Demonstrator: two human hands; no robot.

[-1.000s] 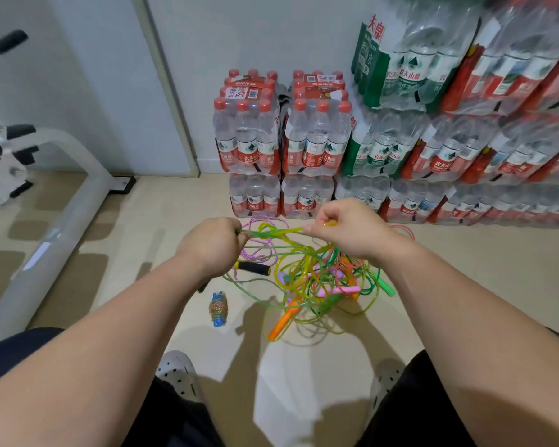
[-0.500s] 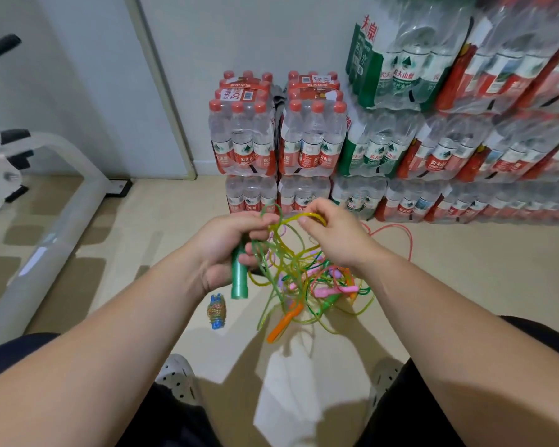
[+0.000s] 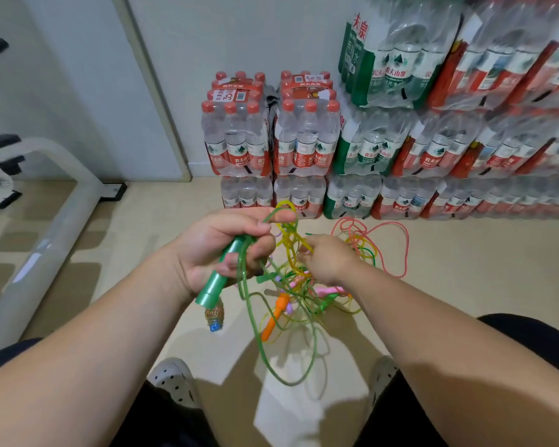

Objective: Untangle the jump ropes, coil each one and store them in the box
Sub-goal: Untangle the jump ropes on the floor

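Observation:
My left hand (image 3: 220, 250) grips a green jump rope handle (image 3: 218, 279) that slants down and to the left, with its green cord (image 3: 255, 333) hanging in a long loop toward the floor. A loop of green and yellow cord rises above my left fingers. My right hand (image 3: 329, 259) pinches yellow-green cords in the tangle of jump ropes (image 3: 300, 285) hanging between my hands. An orange handle (image 3: 273, 319) and a pink handle (image 3: 328, 290) dangle in the tangle. A pink-red rope (image 3: 397, 250) lies loose on the floor to the right. No box is in view.
Stacked packs of water bottles (image 3: 271, 140) line the wall ahead and to the right. A small beaded handle with a blue tip (image 3: 214, 317) lies on the floor below my left hand. A grey exercise machine frame (image 3: 52, 221) stands at left. My feet in white shoes (image 3: 171, 379) are below.
My left hand has taken the green handle and turned it downward. My right hand has dropped lower into the tangle. A long green loop now hangs down toward my feet.

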